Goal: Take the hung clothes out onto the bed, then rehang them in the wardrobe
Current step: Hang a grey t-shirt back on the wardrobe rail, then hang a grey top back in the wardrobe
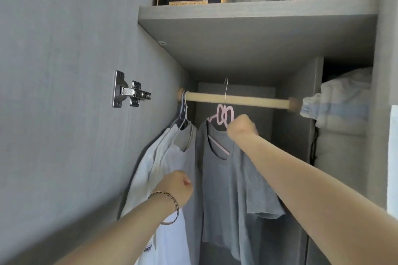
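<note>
Clothes (170,155) hang from wooden rail (247,100) inside grey wardrobe (64,71).

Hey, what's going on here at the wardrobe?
A person is working with hung clothes at an open wardrobe. Their right hand grips a pink hanger carrying a grey T-shirt, with its metal hook raised over the wooden rail. One picture cannot show whether it is going on or coming off. Their left hand is curled against the pale shirts bunched at the rail's left end. Whether it grips the cloth is hidden.
</note>
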Tool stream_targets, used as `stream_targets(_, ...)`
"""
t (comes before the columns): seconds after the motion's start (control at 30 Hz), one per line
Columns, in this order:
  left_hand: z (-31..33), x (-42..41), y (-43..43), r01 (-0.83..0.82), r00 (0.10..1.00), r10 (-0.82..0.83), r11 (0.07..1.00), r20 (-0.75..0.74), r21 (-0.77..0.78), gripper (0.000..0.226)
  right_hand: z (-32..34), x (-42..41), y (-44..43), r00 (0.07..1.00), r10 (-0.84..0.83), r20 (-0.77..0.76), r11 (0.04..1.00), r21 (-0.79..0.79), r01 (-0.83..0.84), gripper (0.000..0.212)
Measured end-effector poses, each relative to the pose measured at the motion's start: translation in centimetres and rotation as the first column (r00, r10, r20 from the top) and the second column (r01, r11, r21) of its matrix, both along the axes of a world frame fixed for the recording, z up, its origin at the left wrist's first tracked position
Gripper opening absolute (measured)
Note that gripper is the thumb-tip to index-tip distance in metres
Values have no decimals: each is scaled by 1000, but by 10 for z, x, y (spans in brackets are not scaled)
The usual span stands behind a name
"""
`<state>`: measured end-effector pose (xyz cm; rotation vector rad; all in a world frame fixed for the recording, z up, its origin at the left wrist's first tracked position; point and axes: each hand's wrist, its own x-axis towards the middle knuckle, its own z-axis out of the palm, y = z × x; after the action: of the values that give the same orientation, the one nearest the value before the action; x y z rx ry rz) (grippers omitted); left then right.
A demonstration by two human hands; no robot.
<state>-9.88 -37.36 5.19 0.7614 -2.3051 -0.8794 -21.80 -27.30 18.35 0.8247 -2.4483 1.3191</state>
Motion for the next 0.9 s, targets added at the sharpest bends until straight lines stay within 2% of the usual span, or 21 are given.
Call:
stream_targets(0.13, 2, -12, -16, -4, 1000, 7, 995, -22, 103, 23, 1, -31, -58, 991, 50, 121, 999, -14, -49, 30)
stream_targets(0.27, -3, -6, -24, -39, 999, 39, 991, 9, 131, 24, -18, -36, -103, 968, 119, 220, 993, -41, -113, 34)
stream_targets(0.33, -4, -1, -25, -40, 999, 36, 987, 26, 157, 23, -22, -32, -115, 965, 157, 208, 987, -48, -150, 35)
stream_targets(0.43, -3, 3, -28, -51, 998, 45, 988, 46, 146, 24, -25, -18, -129, 947, 295, 130, 954, 24, -300, 39)
stream_targets(0.47, -2, 4, -27, -54, 998, 48, 990, 51, 128, 24, -27, -14, -133, 930, 356, 88, 930, 66, -362, 37)
stream_targets(0.53, 0, 5, -26, -78, 996, 73, 993, 58, 85, 26, -34, -9, -141, 891, 446, 81, 884, 115, -453, 11)
stream_targets(0.6, 0, 9, -25, -124, 989, 120, 991, 82, 45, 28, -42, -6, -141, 849, 510, 137, 849, 84, -523, 18)
stream_targets(0.7, -1, 19, -19, -205, 964, 195, 978, 179, 40, 28, -58, 0, -119, 841, 514, 167, 852, 13, -523, 29)
stream_targets(0.77, 0, 29, -7, -225, 940, 216, 974, 264, 5, 24, -77, 5, -95, 851, 481, 211, 867, 31, -498, 34)
stream_targets(0.87, -4, 44, 16, -167, 902, 209, 976, 377, -143, 19, -115, 17, -47, 851, 361, 382, 859, 219, -463, 15)
stream_targets(0.9, -9, 49, 25, -124, 907, 164, 984, 388, -125, 21, -126, 26, -28, 843, 308, 441, 836, 299, -461, 15)
